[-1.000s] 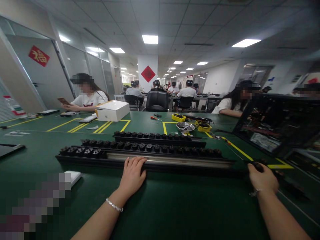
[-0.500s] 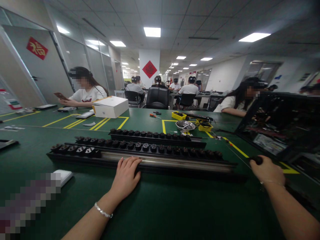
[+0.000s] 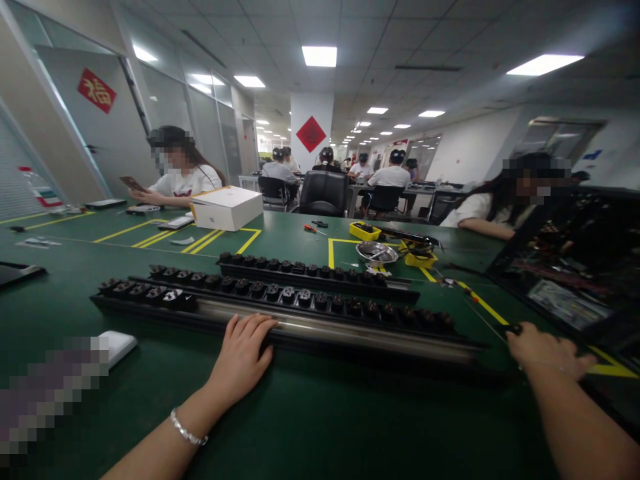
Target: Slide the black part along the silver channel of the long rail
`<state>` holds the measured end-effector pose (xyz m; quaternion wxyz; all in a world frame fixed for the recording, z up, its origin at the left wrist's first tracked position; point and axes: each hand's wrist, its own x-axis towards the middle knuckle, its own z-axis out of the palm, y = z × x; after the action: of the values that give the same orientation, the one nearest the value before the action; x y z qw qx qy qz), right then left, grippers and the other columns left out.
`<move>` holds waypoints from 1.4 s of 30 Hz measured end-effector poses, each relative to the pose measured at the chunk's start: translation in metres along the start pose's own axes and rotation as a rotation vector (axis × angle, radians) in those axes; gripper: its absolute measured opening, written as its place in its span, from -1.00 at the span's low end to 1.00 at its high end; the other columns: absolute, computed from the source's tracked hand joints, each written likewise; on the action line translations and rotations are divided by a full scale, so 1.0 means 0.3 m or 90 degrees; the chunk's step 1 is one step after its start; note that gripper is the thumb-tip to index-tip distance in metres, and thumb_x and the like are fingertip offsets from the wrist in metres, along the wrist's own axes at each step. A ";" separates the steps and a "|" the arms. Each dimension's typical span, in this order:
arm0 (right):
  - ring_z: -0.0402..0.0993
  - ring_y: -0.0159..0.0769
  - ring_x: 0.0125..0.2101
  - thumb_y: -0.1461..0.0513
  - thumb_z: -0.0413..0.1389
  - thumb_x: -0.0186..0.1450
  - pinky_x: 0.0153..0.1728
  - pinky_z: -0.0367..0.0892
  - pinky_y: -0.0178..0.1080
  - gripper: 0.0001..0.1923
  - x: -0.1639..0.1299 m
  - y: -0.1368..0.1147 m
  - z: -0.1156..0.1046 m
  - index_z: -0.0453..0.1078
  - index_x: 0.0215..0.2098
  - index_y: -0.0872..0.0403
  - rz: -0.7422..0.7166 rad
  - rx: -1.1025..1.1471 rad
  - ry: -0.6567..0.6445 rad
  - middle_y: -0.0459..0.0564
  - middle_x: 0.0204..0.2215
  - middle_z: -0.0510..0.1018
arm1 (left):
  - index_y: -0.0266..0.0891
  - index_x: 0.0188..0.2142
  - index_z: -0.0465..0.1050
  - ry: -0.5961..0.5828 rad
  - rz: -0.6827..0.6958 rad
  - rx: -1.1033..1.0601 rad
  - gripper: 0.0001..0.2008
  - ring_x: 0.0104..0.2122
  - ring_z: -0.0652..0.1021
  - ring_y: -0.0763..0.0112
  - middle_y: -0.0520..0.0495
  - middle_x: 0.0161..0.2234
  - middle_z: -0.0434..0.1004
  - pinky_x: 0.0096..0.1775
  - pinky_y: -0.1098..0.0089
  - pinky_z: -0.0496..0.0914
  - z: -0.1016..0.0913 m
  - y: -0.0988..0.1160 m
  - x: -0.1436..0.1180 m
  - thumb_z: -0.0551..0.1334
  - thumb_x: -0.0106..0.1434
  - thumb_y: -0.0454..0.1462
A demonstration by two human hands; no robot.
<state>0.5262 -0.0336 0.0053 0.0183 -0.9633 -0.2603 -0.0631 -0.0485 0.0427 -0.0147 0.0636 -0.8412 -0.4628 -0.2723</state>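
Power strips lie in long black rows across the middle of the green desk (image 3: 320, 427). The nearest strip (image 3: 350, 333) is the longest; it has a bare silver channel along most of its length and a few sockets only at its left end. Behind it lies a second strip (image 3: 300, 297) full of sockets, and farther away a third one (image 3: 310, 270).

The left hand (image 3: 240, 357) rests flat on the near edge of the nearest strip, fingers spread over the silver channel, its grip loose and holding nothing. The right hand (image 3: 545, 350) is at the right end of the same strip, with a small dark part (image 3: 514, 329) at its fingertips; I cannot tell if the grip closes on it.

I judge that the long strip must stay still, so the flat left hand should press straight down and not push it toward the far rows. The right hand should work in line with the channel, because a tilted part may jam.

Far right stand a metal bowl (image 3: 376, 253) and yellow trays (image 3: 365, 231); far left, a white box (image 3: 227, 207).
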 end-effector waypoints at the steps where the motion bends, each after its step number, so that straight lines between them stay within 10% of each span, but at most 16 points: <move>1: 0.14 0.21 0.08 0.02 -0.31 0.30 -0.03 -0.09 0.22 -0.43 0.010 0.003 -0.001 0.29 0.10 0.02 0.014 0.013 -0.012 0.31 0.06 0.34 | -0.08 0.03 0.34 0.000 0.001 0.001 -0.61 0.07 0.37 0.18 -0.07 0.01 0.45 0.18 -0.01 0.03 0.000 0.000 0.000 0.11 0.20 -0.30; 17: 0.27 0.26 -0.03 0.00 -0.12 0.22 -0.22 0.05 0.19 -0.54 0.133 0.045 0.046 0.44 -0.09 0.01 0.038 0.070 0.032 0.40 -0.16 0.47 | -0.05 0.02 0.33 -0.015 -0.020 0.006 -0.61 0.07 0.37 0.19 -0.04 0.02 0.45 0.19 0.01 0.02 0.003 0.002 0.000 0.12 0.19 -0.30; 34: 0.14 0.19 0.11 0.00 -0.28 0.27 0.01 -0.07 0.25 -0.36 -0.013 0.000 -0.074 0.27 0.14 0.15 0.000 0.142 0.111 0.36 0.10 0.33 | -0.07 0.03 0.34 -0.012 -0.014 0.003 -0.62 0.06 0.37 0.18 -0.06 0.02 0.45 0.18 0.00 0.05 0.002 0.002 0.000 0.11 0.19 -0.30; 42: 0.28 -0.08 0.04 0.06 -0.25 0.30 0.08 0.12 -0.10 -0.44 -0.273 -0.137 -0.124 0.39 -0.03 0.24 -0.317 0.188 0.238 0.24 -0.03 0.46 | -0.16 0.14 0.25 0.086 -0.123 -0.006 -0.57 0.22 0.18 0.10 -0.17 0.14 0.32 0.20 -0.07 0.00 -0.019 -0.051 0.020 0.03 0.30 -0.18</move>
<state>0.4311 -0.0416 0.0316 0.1890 -0.8287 -0.4862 -0.2028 -0.0607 0.0537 -0.0089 0.0641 -0.7725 -0.5354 -0.3354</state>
